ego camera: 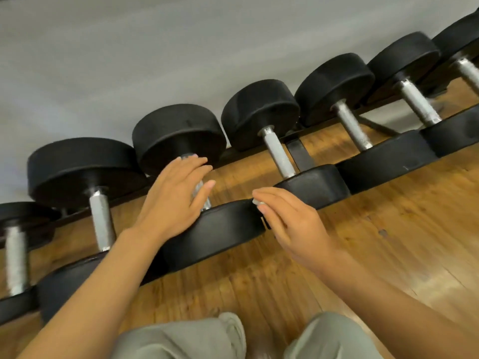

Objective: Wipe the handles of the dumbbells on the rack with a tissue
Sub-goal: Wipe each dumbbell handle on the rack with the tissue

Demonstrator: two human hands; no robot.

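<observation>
A row of black dumbbells with grey metal handles lies on a low black rack (298, 151). My left hand (172, 195) rests over the handle (201, 194) of the third dumbbell from the left, fingers nearly straight, covering most of it. My right hand (293, 224) pinches a small wad of white tissue (257, 202) at its fingertips. The tissue is at the right edge of that dumbbell's near head (220, 229), just right of the handle and apart from it.
Neighbouring dumbbells lie on both sides, with handles at left (102, 216) and right (278, 154). A grey wall (155, 60) runs behind the rack. Wooden floor (388, 216) spreads in front. My knees in light trousers (181, 338) are at the bottom edge.
</observation>
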